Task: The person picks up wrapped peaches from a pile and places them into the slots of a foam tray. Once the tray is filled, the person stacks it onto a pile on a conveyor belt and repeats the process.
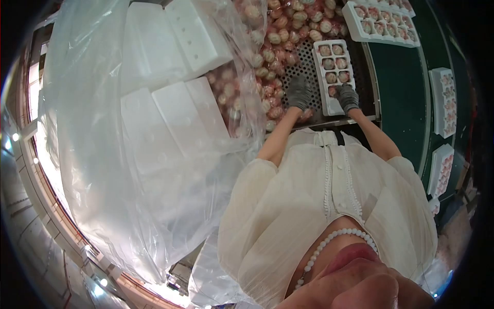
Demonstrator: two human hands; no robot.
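R hand [348, 97], gloved, fingers curled over the near right corner of the white foam tray [334, 74], looks to be seating 1 fruit; L hand [298, 91] rests loosely closed, apparently empty, beside the loose fruit pile [288, 36]: press each gently into its cell, w/o bruising.

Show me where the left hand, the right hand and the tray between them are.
left hand [298, 92]: head view, back of the grey glove.
right hand [348, 98]: head view, back of the grey glove.
tray [330, 105]: head view, bare white near end, no fruit on it.
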